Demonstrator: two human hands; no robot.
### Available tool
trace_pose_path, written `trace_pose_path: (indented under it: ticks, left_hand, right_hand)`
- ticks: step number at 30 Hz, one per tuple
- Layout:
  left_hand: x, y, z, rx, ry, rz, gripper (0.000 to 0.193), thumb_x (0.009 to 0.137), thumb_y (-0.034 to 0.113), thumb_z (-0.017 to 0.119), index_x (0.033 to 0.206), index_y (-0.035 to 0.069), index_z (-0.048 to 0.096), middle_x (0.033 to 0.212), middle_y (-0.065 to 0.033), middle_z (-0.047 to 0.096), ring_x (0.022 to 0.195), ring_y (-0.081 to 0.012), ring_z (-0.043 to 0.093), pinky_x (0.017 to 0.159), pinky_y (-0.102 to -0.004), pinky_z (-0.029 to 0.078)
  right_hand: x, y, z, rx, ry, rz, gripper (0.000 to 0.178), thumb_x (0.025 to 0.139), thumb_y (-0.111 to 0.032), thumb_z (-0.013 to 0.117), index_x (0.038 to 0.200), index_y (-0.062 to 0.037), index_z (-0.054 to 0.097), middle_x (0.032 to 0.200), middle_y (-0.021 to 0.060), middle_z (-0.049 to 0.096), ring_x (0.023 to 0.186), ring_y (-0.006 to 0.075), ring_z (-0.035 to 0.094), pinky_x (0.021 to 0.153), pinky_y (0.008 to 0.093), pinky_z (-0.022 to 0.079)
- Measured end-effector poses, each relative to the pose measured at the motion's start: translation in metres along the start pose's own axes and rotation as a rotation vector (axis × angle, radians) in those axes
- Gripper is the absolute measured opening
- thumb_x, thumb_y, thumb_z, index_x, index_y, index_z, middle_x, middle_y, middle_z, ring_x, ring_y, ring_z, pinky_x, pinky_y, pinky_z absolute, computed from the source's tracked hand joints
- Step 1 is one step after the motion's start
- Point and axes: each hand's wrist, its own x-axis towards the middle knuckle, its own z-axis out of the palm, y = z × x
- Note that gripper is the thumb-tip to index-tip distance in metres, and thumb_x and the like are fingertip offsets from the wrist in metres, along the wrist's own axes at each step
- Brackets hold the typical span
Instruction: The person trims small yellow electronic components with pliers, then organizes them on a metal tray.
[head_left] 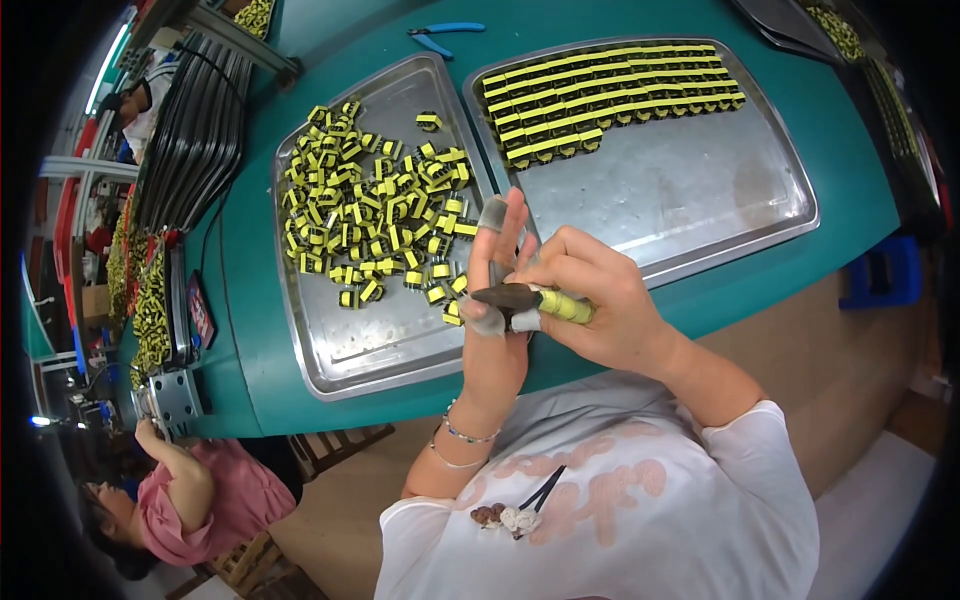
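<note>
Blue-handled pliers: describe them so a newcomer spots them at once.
Start at the green table and its two shallow metal trays: the left tray holds loose yellow-and-black parts, the right tray neat rows. Just beyond the gap between their far corners lie the blue-handled pliers, the only blue tool on bare tabletop.

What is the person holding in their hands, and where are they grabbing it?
The right hand holds a small tool by its yellow handle; its dark tip rests against the left hand. Whether the left hand holds anything cannot be told.
</note>
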Motion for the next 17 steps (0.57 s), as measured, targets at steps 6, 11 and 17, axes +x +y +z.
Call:
trace_pose_path:
  ticks: [6,11,17]
  left_hand:
    - [-0.003,0.015,-0.005,-0.399,-0.016,-0.218,0.084,0.093,0.067,0.025,0.147,0.004,0.020,0.150,-0.0219,0.025,0.139,-0.0340,0.027,0.113,-0.0443,0.026]
    - [-0.017,0.022,-0.008,-0.242,-0.132,-0.316,0.087,0.090,0.068,0.036,0.145,0.002,0.023,0.147,-0.0236,0.032,0.135,-0.0296,0.037,0.109,-0.0408,0.034]
    - [-0.024,0.019,-0.015,0.026,-0.093,-0.239,0.057,0.100,0.043,0.041,0.130,-0.005,0.045,0.120,-0.0148,0.059,0.102,-0.0157,0.058,0.090,-0.0272,0.045]
  right_hand:
    - [0.003,-0.007,0.001,-0.128,0.046,-0.031,0.037,0.063,0.004,0.069,0.098,-0.0078,0.069,0.090,0.0074,0.056,0.070,0.0212,0.056,0.062,0.0326,0.048]
    - [-0.003,0.000,-0.010,-0.244,-0.089,-0.345,0.035,0.062,0.000,0.071,0.097,-0.0072,0.068,0.091,0.0066,0.056,0.072,0.0214,0.057,0.062,0.0324,0.049]
    - [-0.016,-0.002,-0.003,-0.267,-0.073,-0.360,0.036,0.061,-0.003,0.072,0.096,-0.0078,0.067,0.089,0.0066,0.054,0.077,0.0264,0.058,0.070,0.0386,0.050]
